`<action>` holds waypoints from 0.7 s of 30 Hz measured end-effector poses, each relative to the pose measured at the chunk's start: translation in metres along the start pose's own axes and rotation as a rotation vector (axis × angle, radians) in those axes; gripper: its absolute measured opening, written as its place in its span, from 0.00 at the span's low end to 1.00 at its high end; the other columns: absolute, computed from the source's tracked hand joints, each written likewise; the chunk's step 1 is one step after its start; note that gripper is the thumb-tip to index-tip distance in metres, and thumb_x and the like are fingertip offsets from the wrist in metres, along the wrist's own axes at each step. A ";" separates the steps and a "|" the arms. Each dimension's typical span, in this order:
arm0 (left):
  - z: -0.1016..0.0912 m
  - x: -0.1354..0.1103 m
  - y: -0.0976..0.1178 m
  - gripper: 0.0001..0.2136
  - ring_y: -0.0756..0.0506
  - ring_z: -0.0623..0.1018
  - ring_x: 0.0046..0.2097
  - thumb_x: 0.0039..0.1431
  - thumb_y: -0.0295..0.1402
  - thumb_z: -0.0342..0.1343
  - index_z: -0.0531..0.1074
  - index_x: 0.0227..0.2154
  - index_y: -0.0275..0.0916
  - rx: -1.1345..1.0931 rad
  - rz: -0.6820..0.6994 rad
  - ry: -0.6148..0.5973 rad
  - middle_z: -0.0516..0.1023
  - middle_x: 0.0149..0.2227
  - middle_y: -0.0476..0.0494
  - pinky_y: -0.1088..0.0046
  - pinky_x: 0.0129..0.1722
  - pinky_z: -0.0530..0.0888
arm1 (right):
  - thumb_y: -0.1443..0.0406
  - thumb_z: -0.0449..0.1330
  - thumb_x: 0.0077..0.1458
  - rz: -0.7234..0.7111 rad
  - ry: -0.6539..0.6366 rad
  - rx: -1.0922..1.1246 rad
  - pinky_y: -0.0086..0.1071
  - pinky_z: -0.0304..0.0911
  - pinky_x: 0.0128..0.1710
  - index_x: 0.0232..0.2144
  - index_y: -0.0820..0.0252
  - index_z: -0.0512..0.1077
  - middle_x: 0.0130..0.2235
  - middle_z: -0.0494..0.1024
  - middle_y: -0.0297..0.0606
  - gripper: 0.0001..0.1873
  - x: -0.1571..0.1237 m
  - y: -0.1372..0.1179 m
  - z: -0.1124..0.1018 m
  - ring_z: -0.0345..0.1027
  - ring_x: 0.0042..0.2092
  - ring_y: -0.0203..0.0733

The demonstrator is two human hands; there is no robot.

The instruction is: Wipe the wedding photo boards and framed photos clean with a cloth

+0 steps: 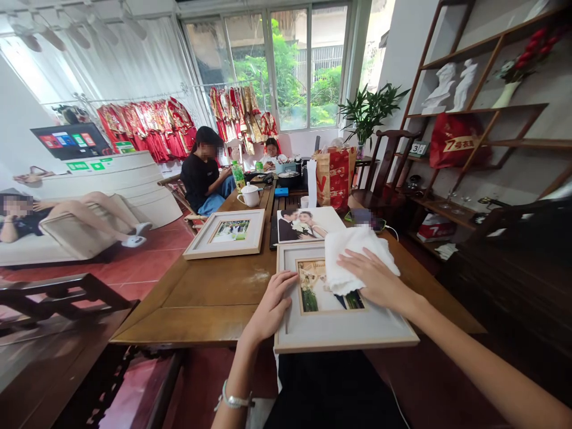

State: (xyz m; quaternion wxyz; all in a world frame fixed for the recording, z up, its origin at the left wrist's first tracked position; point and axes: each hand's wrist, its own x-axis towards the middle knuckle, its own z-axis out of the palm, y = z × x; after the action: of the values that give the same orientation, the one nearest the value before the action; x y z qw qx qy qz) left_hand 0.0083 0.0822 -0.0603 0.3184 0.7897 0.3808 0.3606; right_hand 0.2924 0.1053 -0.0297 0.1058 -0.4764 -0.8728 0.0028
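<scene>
Nearest my camera, black clothing (330, 393) showed between two forearms, the left one ringed by a bracelet (235, 401). From my distant seat I saw the left hand (273, 304) lying open over the near frame (335, 329), at its left rim. The right hand (375, 275) was flat, fingers extended, on the cloth (345, 261), which covered that frame's upper right part; the frame lay on the table (214, 295), under both hands.

I counted two frames, one cloth, one loose print (308, 226), one mug (249, 195) and one bag (335, 176). The far frame (209, 237) lay ahead and left of the left hand; the print lay ahead of both hands, just beyond the near frame.

Each frame held one photo. The mug, well ahead of the left hand, wore its lid, so I couldn't tell its contents. Pale plastic showed at the bag's mouth, farther ahead of the right hand. On shelves (471, 112) to that hand's right, a vase (504, 95) held red flowers (531, 52).
</scene>
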 end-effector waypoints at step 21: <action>0.000 0.001 -0.002 0.22 0.42 0.57 0.61 0.58 0.24 0.44 0.65 0.54 0.45 0.006 0.021 -0.001 0.64 0.58 0.45 0.55 0.63 0.49 | 0.77 0.48 0.33 0.028 -0.022 0.008 0.50 0.45 0.61 0.57 0.56 0.61 0.59 0.63 0.37 0.44 -0.030 0.023 -0.012 0.48 0.63 0.46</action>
State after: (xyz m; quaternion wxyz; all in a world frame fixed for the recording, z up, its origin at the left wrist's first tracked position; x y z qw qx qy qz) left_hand 0.0081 0.0843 -0.0619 0.3126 0.7948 0.3734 0.3622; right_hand 0.3299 0.0915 -0.0258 0.0979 -0.4881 -0.8672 0.0128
